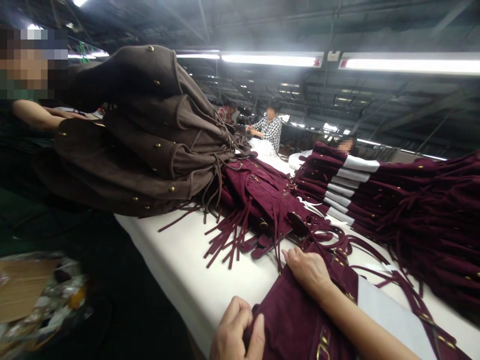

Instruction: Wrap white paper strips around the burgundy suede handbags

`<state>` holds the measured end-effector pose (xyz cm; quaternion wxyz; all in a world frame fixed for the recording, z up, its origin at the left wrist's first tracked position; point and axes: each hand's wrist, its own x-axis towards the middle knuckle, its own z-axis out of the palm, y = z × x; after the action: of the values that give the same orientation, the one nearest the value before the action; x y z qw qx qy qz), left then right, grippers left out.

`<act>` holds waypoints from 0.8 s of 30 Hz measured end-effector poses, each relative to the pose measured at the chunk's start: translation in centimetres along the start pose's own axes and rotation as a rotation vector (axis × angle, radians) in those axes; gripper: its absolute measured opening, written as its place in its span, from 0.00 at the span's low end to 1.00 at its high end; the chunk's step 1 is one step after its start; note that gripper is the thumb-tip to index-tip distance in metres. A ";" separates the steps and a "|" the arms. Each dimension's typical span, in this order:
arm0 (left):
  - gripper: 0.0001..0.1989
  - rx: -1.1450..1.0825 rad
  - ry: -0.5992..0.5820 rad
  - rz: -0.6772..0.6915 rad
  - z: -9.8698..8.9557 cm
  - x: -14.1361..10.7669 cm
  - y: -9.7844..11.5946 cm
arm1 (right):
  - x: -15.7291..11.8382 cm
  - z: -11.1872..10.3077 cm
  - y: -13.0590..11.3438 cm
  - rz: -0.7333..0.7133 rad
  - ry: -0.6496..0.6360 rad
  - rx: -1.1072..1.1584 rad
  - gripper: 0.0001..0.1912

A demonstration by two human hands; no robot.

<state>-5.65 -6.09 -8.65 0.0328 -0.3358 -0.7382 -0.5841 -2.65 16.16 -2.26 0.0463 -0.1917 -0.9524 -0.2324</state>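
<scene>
In the head view a maroon suede-like bag (290, 315) with brass buckles lies on the white table nearest me. My left hand (238, 330) grips its lower left edge, thumb on top and fingers curled around it. Farther up the same bag, my right hand (305, 270) is closed at the upper edge, its fingertips partly hidden. Maroon straps (337, 240) and cords lie just beyond that hand. A sheet of pale paper or lining (392, 310) shows at the bag's right side, under my right forearm.
Brown drawstring bags (150, 110) are piled at the left, overhanging the white table (180, 255). Another maroon bag (258, 195) with fringe lies mid-table. Stacked maroon bags (423, 200) with pale bands fill the right. Co-workers (272, 127) stand beyond; a bin of scraps (41, 295) is lower left.
</scene>
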 end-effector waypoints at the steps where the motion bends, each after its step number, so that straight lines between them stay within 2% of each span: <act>1: 0.17 0.012 -0.005 0.014 -0.1 0.1 0.0 | 0.1 0.1 0.0 -0.015 0.053 -0.018 0.21; 5: 0.18 0.013 -0.062 0.011 -0.5 0.7 0.5 | 0.7 0.5 0.4 -0.113 0.210 0.003 0.22; 10: 0.18 0.040 -0.112 -0.016 -1.2 1.7 1.7 | 1.9 1.3 0.8 -0.137 0.137 0.108 0.17; 12: 0.18 -0.020 -0.146 -0.061 -1.6 1.9 1.8 | 2.3 1.5 1.0 -0.154 0.105 0.126 0.15; 16: 0.19 -0.273 -0.249 -0.200 -2.5 1.6 1.7 | 2.6 1.9 1.1 -0.164 0.047 0.153 0.19; 20: 0.19 -0.285 -0.268 -0.199 -2.9 1.0 1.6 | 3.0 2.2 0.7 -0.121 0.022 0.150 0.21; 22: 0.17 -0.249 -0.282 -0.223 -3.0 0.9 1.6 | 3.1 2.1 0.3 -0.105 0.023 0.142 0.20; 24: 0.08 -0.220 -0.251 -0.268 -3.4 1.3 1.6 | 2.9 1.7 0.0 -0.103 0.037 0.134 0.17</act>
<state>-6.97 -8.30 -5.61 -0.1743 -0.3064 -0.7064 -0.6138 -5.35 18.00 -3.27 0.0646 -0.1345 -0.9735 -0.1735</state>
